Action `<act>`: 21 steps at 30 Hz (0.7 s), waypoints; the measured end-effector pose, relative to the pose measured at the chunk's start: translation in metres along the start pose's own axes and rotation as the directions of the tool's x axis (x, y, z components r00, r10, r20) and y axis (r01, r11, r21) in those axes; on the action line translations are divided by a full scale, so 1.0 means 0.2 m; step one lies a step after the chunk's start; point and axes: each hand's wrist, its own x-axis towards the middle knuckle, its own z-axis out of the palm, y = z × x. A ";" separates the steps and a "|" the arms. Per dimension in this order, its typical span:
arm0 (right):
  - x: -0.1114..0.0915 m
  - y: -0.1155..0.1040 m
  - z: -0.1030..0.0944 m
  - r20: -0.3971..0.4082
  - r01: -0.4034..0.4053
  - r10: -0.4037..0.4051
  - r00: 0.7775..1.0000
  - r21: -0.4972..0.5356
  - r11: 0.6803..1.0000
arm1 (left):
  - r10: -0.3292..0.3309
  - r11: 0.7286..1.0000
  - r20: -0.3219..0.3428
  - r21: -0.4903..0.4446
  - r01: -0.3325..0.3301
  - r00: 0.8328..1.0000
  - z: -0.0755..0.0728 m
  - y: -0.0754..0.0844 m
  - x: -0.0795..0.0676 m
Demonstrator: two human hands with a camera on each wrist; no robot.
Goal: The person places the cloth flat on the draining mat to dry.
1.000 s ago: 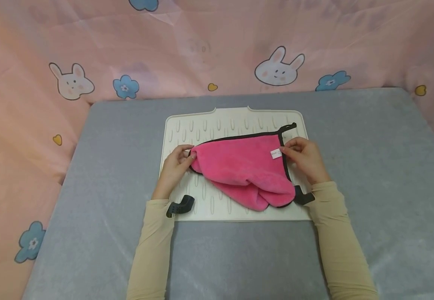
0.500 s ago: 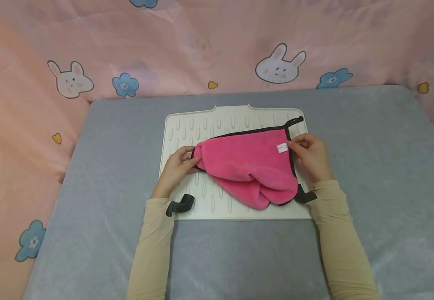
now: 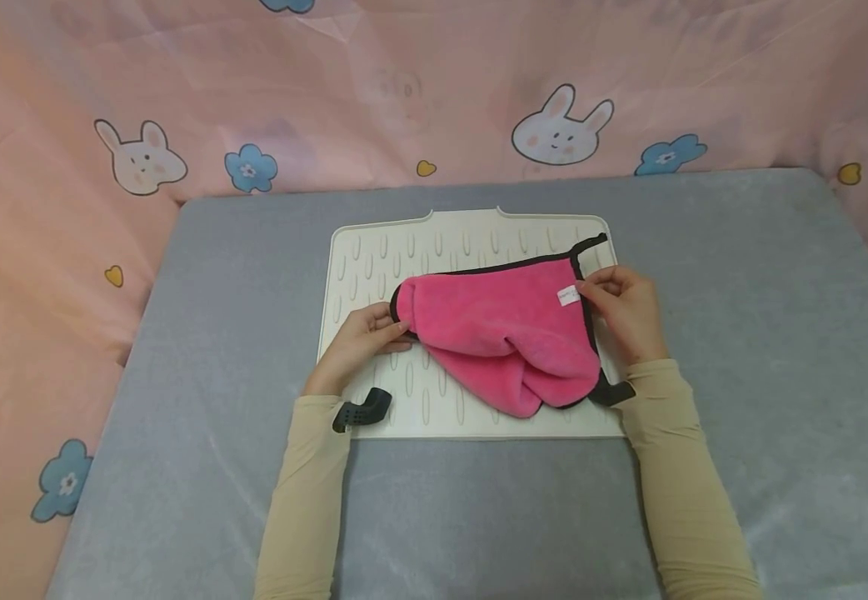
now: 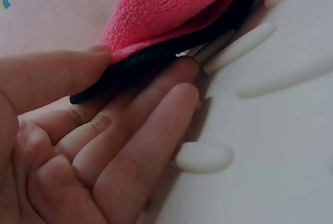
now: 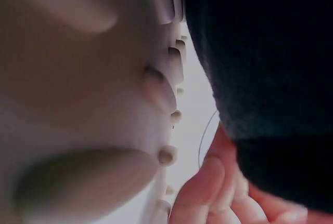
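Observation:
A pink plush towel point(image 3: 494, 312) with black edging lies partly folded and rumpled over a white ribbed board point(image 3: 374, 242). At its left end my left hand point(image 3: 359, 340) pinches the black-edged corner between thumb and fingers. The left wrist view has the thumb on top of the towel point(image 4: 171, 8) and the fingers beneath, close over the raised ribs. On the other side my right hand point(image 3: 624, 308) pinches the right edge beside a small white label point(image 3: 568, 296). A black hanging loop point(image 3: 590, 243) sticks out above that hand. Dark edging hides much of the right wrist view.
The board rests on a grey cloth-covered table point(image 3: 142, 417). Black wrist mounts point(image 3: 362, 410) sit by both sleeves and overlap the board's front part. A pink curtain point(image 3: 404, 100) printed with rabbits and flowers hangs behind and to the left.
The towel has shifted to the right, its right edge and loop slightly farther back. My right hand moved along with that edge. My left hand moved slightly right and nearer to me.

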 end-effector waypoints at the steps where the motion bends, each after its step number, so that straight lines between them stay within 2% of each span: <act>1: 0.00 0.00 0.00 0.019 -0.005 0.005 1.000 -0.016 1.000 | 0.002 1.000 -0.003 0.008 -0.002 1.000 0.00 0.00 0.00; 6: 0.00 -0.01 -0.01 0.124 -0.018 0.032 0.992 -0.116 0.993 | -0.002 1.000 -0.059 0.028 0.003 0.998 0.00 0.01 0.00; 9: 0.00 -0.01 -0.01 0.178 0.003 0.029 0.984 -0.178 0.984 | -0.023 1.000 -0.105 -0.002 0.023 0.994 0.00 0.01 0.00; 12: 0.00 -0.01 -0.02 0.215 0.030 0.013 0.977 -0.198 0.980 | -0.019 0.999 -0.158 -0.046 0.012 0.987 -0.01 0.01 0.00; 16: 0.00 -0.01 -0.02 0.217 0.047 -0.003 0.976 -0.196 0.979 | 0.014 0.996 -0.220 -0.083 -0.033 0.975 -0.02 0.00 0.00; 21: 0.00 0.00 -0.02 0.200 0.037 0.002 0.980 -0.189 0.981 | 0.023 0.991 -0.290 -0.116 -0.060 0.957 -0.04 0.00 -0.01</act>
